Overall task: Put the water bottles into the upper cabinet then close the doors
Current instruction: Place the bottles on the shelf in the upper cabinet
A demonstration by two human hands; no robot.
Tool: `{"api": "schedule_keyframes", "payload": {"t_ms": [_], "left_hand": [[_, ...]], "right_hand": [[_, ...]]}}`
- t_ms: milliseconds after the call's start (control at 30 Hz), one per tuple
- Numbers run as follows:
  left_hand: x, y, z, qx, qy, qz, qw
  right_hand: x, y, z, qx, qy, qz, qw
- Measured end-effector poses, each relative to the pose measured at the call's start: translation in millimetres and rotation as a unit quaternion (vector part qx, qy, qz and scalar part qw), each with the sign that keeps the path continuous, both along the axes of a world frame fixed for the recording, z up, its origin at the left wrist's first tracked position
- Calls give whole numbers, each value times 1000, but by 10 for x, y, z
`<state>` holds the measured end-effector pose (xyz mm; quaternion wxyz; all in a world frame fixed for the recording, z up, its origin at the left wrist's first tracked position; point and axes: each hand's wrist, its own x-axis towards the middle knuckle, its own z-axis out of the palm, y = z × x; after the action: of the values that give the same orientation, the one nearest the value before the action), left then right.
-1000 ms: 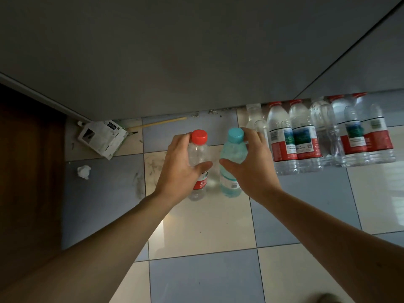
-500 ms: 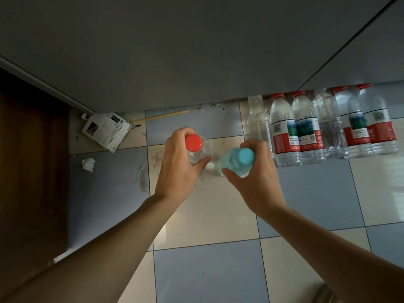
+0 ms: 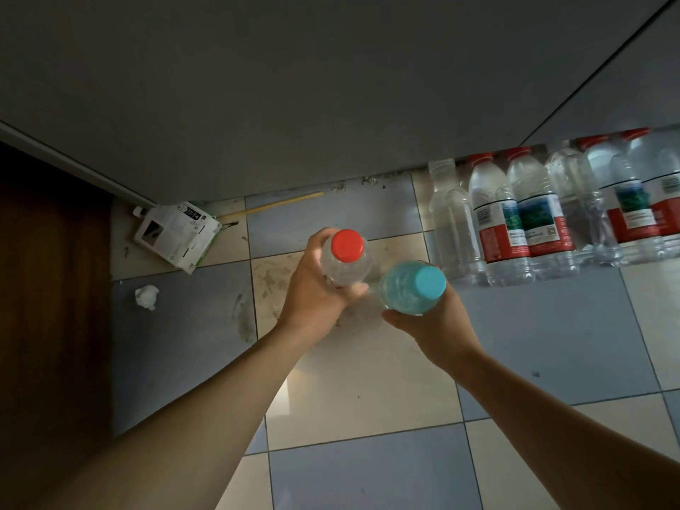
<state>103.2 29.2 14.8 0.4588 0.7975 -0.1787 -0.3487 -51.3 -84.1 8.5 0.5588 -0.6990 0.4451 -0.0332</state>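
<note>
Your bottle labels (image 3: 522,230) printed red, white and green, wording too blurred to read, carton (image 3: 176,230) print likewise illegible

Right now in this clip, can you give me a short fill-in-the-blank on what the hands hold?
The left hand grips the bottle with the ____ cap.
The right hand grips the bottle with the ____ cap.
The other bottles stand in a row on the tiled ____.
Missing words: red; blue; floor

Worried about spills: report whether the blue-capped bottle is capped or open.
Capped: the blue-capped bottle, held in the right hand, has its blue cap seated on the neck.
</note>
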Motion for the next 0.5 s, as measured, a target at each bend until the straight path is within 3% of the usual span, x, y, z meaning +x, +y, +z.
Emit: {"api": "schedule_keyframes", "payload": {"t_ms": [267,500], "left_hand": [[-68,74,111,7,0,35,999],[-103,213,934,-2,35,38,999]], "right_hand": [[-45,-12,107,93,-42,-76,992],[-180,-55,931,109,-46,-56,991]]}}
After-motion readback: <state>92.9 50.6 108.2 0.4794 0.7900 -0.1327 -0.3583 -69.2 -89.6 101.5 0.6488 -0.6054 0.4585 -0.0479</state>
